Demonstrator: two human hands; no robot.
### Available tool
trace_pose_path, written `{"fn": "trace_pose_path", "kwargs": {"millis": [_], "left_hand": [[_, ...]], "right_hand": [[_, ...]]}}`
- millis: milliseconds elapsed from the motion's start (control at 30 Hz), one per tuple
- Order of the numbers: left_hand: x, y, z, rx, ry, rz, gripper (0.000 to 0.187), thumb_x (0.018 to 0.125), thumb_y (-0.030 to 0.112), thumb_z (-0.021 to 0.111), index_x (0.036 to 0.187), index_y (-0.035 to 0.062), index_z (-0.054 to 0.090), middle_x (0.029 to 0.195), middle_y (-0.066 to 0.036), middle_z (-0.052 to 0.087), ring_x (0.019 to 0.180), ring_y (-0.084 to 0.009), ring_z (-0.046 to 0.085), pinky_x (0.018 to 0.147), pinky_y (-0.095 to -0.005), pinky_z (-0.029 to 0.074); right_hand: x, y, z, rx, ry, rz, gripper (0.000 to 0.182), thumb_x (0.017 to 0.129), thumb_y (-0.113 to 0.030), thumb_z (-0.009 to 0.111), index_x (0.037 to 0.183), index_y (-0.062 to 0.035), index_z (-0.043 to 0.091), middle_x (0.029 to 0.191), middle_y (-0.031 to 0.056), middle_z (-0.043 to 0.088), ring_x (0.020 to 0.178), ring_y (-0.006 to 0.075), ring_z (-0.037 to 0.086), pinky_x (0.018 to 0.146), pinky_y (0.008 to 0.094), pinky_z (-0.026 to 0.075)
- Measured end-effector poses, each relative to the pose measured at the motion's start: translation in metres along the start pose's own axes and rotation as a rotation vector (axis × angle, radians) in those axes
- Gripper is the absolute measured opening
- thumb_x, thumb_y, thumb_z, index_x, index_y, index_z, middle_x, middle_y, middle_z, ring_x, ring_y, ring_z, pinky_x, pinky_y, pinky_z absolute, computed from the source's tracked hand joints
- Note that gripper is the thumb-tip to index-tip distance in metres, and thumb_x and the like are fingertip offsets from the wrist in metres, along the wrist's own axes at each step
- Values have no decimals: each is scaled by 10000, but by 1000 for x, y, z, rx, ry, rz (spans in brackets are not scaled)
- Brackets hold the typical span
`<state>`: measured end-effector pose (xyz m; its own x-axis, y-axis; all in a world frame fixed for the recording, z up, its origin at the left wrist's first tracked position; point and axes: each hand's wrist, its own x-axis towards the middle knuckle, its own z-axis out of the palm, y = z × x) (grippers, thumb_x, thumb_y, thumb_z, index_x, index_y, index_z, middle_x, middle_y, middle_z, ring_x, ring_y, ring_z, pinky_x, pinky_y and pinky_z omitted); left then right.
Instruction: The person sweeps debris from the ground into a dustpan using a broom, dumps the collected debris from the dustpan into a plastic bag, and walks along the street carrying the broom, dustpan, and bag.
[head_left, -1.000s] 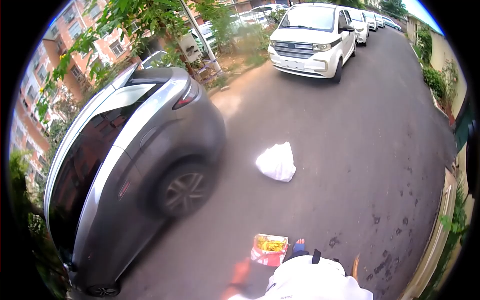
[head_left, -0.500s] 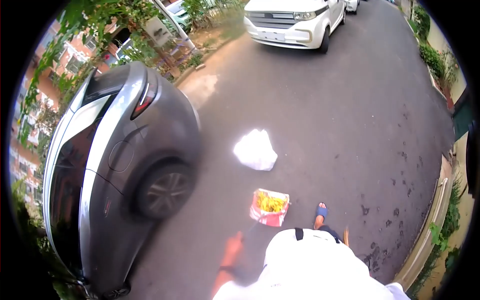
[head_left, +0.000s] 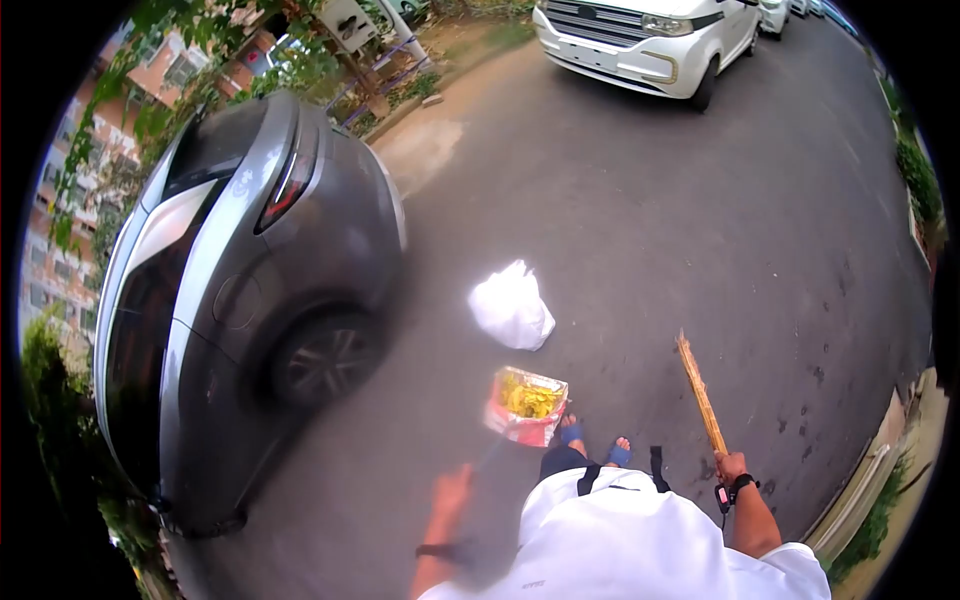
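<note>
My left hand (head_left: 453, 492), smeared by motion, is closed around a thin, blurred handle. That handle reaches toward a red-and-white dustpan-like container (head_left: 540, 431), which holds yellow leaves (head_left: 527, 399). My right hand (head_left: 731, 466) grips the lower end of a long wooden stick (head_left: 701, 391) with a rough, splintered tip, pointing forward over the road. Ahead of the container a white bag (head_left: 512, 308) sits on the asphalt. Both my feet in blue sandals (head_left: 619, 455) show beside the container.
A dark grey car (head_left: 250, 300) stands close on my left. Farther ahead a white van (head_left: 630, 45) faces me, with other vehicles behind it. A kerb (head_left: 860, 470) with plants borders the road (head_left: 600, 200) on the right.
My right hand has come into view with the stick, which now points forward. The container has shifted slightly left and nearer the bag. A second foot now shows.
</note>
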<state>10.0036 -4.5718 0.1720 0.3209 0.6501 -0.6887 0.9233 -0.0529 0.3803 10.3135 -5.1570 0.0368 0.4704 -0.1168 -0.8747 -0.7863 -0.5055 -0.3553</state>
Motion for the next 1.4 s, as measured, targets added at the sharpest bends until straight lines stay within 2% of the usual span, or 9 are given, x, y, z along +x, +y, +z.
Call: {"fn": "trace_pose_path", "kwargs": {"millis": [100,200,300,533,800,967,1133,1267,1400], "left_hand": [[9,39,-3,7,-42,-105,562,983,483,436,958,-9,707,876,-269,682,882,-393,661,809,-484,483],[60,45,8,-41,47,48,565,924,503,561,637,17,594,505,-36,503,417,-145,479,411,-319,371],[71,95,-5,37,-149,-114,541,968,482,466,993,-5,700,983,-258,686,971,-417,644,851,-489,482],[119,119,20,-65,-84,127,518,920,494,575,818,-1,688,615,-82,588,535,-183,559,521,-368,445],[126,218,43,15,-175,-32,513,938,468,551,1026,-16,699,966,-173,714,911,-283,675,817,-399,506],[129,259,85,2,-123,-93,515,937,478,553,1009,-8,706,921,-177,713,860,-284,687,778,-403,516],[151,307,107,-38,-161,-140,550,934,503,547,1024,-17,703,917,-189,707,863,-289,679,785,-415,514],[159,366,96,-118,-201,-188,543,936,481,554,1071,-26,693,920,-168,711,867,-262,673,779,-400,510],[168,476,82,-176,-219,-149,471,951,399,567,1077,-40,685,880,-123,711,781,-187,667,734,-347,508]], "right_hand": [[21,-43,14,-20,31,-17,281,929,-239,632,751,-38,551,575,51,517,428,165,465,382,319,344],[37,-87,34,-80,76,-12,255,930,-224,636,794,-19,571,587,55,526,441,160,475,387,318,344],[25,-130,51,-134,89,-3,231,927,-207,647,841,1,592,596,52,534,449,160,480,391,317,343],[61,-234,60,-360,55,-131,258,907,-184,679,802,46,628,598,79,579,421,163,491,368,320,351],[142,-416,91,-657,12,-305,306,850,-235,706,733,44,666,595,98,618,468,187,573,420,332,431],[263,-495,100,-909,78,-687,359,795,-330,734,693,11,685,638,150,679,586,301,666,546,405,519],[272,-569,103,-1195,325,-792,534,762,-346,739,1169,-28,604,1188,167,590,1110,353,567,914,431,498],[277,-587,111,-1303,211,-776,675,740,-358,758,1285,-45,514,1270,161,495,1210,361,464,989,457,459],[287,-590,148,-1342,-300,-759,744,786,-424,721,1367,-34,471,1377,218,460,1249,394,490,1037,446,441]]}}
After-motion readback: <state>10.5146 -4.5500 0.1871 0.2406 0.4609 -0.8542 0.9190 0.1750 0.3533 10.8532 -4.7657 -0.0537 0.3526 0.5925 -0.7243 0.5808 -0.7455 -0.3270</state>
